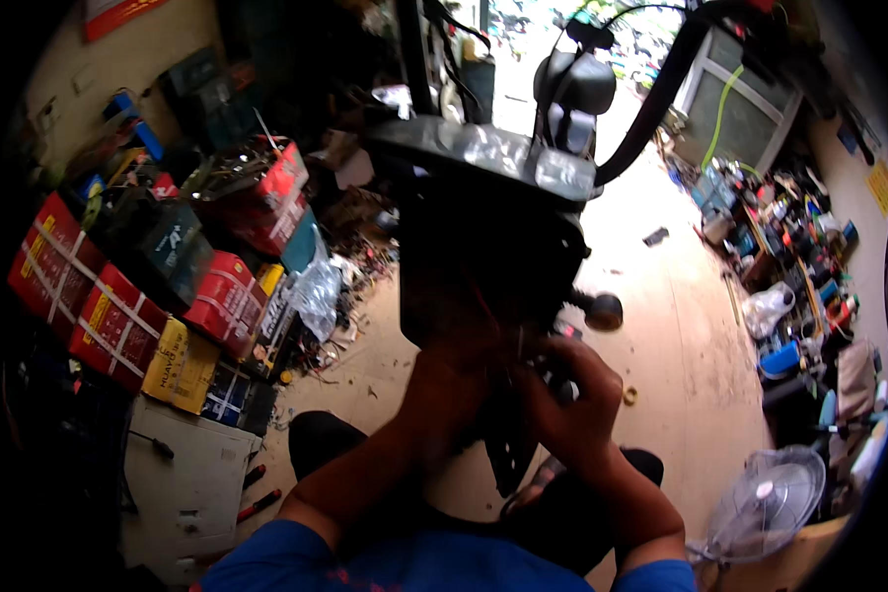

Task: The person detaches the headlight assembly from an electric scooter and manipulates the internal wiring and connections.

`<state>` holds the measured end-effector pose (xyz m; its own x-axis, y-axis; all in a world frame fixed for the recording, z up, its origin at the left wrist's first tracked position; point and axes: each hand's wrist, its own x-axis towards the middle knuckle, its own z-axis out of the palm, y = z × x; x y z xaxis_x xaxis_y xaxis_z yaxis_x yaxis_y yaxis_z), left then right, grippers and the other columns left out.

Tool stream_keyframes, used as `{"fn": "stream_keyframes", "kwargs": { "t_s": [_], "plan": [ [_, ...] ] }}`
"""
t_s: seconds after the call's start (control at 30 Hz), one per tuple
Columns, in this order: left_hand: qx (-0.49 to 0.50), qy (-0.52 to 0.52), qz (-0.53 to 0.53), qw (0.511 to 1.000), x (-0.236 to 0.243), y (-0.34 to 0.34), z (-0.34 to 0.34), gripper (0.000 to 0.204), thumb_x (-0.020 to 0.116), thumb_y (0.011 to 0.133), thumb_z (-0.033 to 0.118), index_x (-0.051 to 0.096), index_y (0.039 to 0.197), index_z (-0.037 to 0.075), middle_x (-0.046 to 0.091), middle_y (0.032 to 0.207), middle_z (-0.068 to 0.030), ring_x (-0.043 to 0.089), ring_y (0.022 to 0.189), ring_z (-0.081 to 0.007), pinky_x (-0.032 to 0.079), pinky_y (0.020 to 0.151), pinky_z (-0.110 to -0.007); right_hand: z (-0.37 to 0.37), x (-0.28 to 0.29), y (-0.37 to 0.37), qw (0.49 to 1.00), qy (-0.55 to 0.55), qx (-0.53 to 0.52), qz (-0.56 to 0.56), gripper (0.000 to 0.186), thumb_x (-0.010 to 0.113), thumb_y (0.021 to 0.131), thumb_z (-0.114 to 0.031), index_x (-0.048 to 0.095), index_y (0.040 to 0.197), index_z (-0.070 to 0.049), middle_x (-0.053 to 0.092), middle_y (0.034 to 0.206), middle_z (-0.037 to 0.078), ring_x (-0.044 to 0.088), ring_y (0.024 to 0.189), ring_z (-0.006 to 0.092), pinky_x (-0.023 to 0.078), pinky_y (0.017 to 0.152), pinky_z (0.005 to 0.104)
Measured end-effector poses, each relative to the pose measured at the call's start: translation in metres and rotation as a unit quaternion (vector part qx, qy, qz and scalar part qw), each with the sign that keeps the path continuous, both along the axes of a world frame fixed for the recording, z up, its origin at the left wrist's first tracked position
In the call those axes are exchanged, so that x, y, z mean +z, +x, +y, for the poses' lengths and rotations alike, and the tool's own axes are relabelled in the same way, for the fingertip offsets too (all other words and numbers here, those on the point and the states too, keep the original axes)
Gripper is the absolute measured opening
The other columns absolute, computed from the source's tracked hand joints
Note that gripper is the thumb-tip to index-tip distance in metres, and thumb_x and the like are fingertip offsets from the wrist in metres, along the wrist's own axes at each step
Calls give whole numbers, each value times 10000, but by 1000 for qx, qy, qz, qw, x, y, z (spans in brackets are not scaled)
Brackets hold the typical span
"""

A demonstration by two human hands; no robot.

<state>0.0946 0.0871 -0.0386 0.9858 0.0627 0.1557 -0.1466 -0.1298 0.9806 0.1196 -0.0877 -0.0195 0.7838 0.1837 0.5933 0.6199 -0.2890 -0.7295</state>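
Observation:
In front of me stands a dark scooter-like vehicle; its shadowed body panel (483, 237) faces me under a shiny silver-grey top (444, 136). A thin red wire (483, 304) shows in the shadow just above my hands. My left hand (456, 363) is held against the dark lower part, its fingers lost in shadow. Close beside it, my right hand (572, 387) is closed with the fingers curled and pinched toward the left one. Whatever lies between those fingertips is too dark and small to make out.
Red boxes (118, 326), a yellow box (180, 365) and a white cabinet (183, 483) stand on the left. Cluttered shelves (799, 266) line the right wall. A fan (768, 491) stands at the lower right. A brass-coloured ring (629, 396) lies on the floor.

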Motion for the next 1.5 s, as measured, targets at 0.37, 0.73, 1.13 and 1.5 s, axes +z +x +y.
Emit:
{"fn": "stream_keyframes", "kwargs": {
  "t_s": [0.37,0.73,1.13,1.5],
  "plan": [
    [194,33,-150,969,39,-14,62,232,660,1004,79,734,1208,-4,774,1049,-79,711,845,-113,561,728,-251,-3,-2,-1,998,25,-19,60,177,788,850,-32,742,1015,13,751,901,115,708,749,169,550,698,284],
    [207,16,-266,941,114,90,155,229,667,1010,89,703,1222,11,745,1116,-56,681,912,-106,511,775,-237,-14,9,0,995,87,-28,-32,89,774,873,-22,732,942,15,739,840,98,663,678,137,510,622,259],
    [132,44,-232,963,102,98,126,244,673,1008,86,704,1237,6,762,1014,-72,727,904,-122,587,747,-267,-20,13,17,995,66,-13,-70,113,760,851,52,708,946,19,733,846,120,667,660,160,506,604,264],
    [-98,182,67,976,93,143,151,317,694,1013,306,741,1174,37,731,952,16,665,807,-69,547,720,-262,-23,21,14,997,64,-13,-51,118,773,847,59,714,939,17,744,836,126,702,687,167,533,625,273]
  ]
}}
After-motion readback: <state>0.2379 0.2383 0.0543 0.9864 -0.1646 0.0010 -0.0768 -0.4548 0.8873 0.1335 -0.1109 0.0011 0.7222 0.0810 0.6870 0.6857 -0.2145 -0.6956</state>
